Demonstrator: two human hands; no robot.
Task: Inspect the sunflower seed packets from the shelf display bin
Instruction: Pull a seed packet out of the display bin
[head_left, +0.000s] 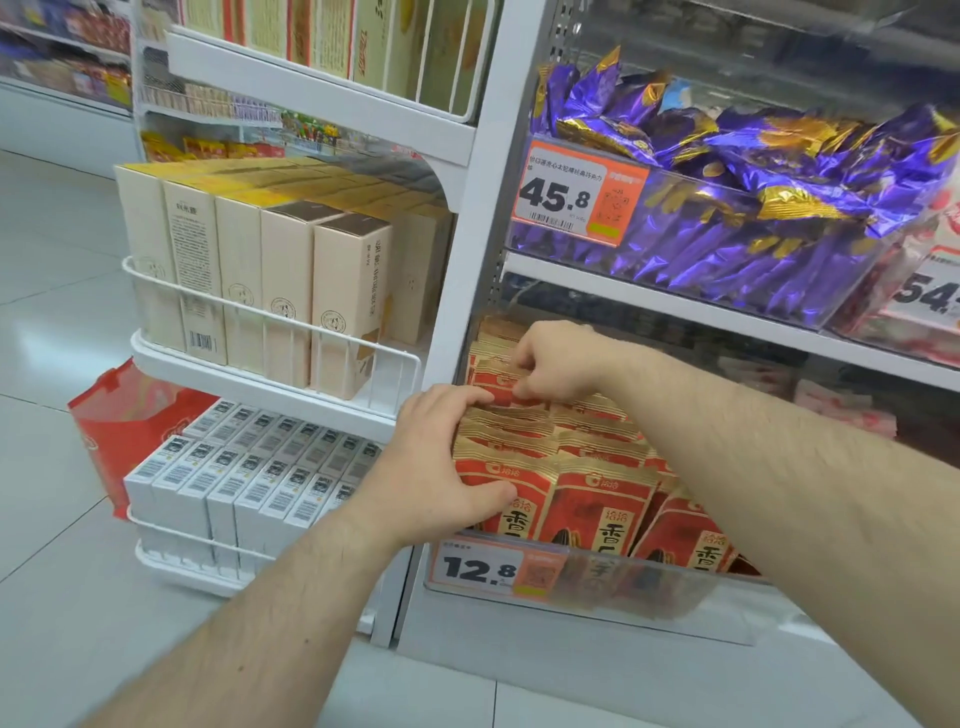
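Head view puts us early in the job: the seed packets (540, 467) all stand upright in rows inside the clear bin (649, 587) on the low shelf, none lifted out, so we judge the looking-over is mostly still ahead. Our left hand (441, 462) lies spread over the near rows, fingers across the packet tops and thumb pressed to the face of the front packet. Our right hand (556, 364) reaches further back, fingers curled and pinching the top edge of a packet in a rear row. A price tag (480, 566) reading 12.8 sits on the bin's front, just below our left hand.
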